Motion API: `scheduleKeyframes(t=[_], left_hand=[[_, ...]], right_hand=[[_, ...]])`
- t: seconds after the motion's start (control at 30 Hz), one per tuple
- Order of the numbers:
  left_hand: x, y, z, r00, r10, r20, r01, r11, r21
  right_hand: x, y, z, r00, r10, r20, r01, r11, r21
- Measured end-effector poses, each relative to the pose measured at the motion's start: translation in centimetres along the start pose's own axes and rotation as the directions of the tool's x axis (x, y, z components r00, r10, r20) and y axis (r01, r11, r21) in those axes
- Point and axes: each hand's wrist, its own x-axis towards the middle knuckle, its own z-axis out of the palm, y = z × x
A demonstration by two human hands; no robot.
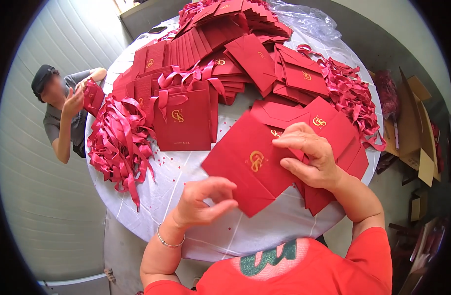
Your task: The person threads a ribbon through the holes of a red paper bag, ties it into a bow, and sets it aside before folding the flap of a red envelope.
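A flat dark-red paper gift bag (235, 160) with a gold emblem lies tilted between my hands, one corner smeared by motion. My left hand (203, 201) is curved at its lower left edge, thumb and forefinger apart, the fingertips over or against the paper. Over the right side hovers my right hand (311, 157), its thumb and forefinger also separated. Neither hand visibly pinches the bag; slight contact cannot be ruled out. More flat red bags (336, 130) overlap beneath and beyond my right hand. A finished-looking bag with a ribbon bow (183, 118) stands further left.
Pink ribbons heap up at the left (120, 142) and right (351, 98) of the round white-covered table (161, 201). Stacked red bags (186, 49) fill its far side, near clear plastic (309, 19). Another person (63, 108) handles a red item at left. Cardboard boxes (417, 132) stand right.
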Motion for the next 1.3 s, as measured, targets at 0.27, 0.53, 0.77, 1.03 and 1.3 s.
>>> scheduleKeyframes(t=[0.27,0.53,0.77,1.03,1.3], left_hand=[[0.1,0.7,-1.7,0.931,0.004,-0.364,-0.159,0.904,-0.396],[1.3,2.4,2.7,0.980,0.193,0.039,-0.175,0.759,0.627],[0.4,1.6,5.1,0.993,0.119,0.023,-0.103,0.728,0.678],[0.4,0.7,5.3,0.992,0.099,-0.080,-0.035,0.818,0.574],[0.3,0.6,4.6,0.996,0.078,-0.037,-0.047,0.843,0.536]], right_hand=[[-0.6,0.9,0.6,0.958,0.145,0.248,-0.216,0.933,0.288],[-1.7,2.1,4.0,0.950,-0.209,0.234,0.218,0.976,-0.010],[-0.5,0.8,3.4,0.912,-0.362,0.194,0.384,0.919,-0.089],[1.5,2.2,-8.3,0.951,0.065,-0.301,-0.214,0.844,-0.492],[-1.0,10.4,-15.8,0.898,0.436,0.062,-0.134,0.405,-0.904]])
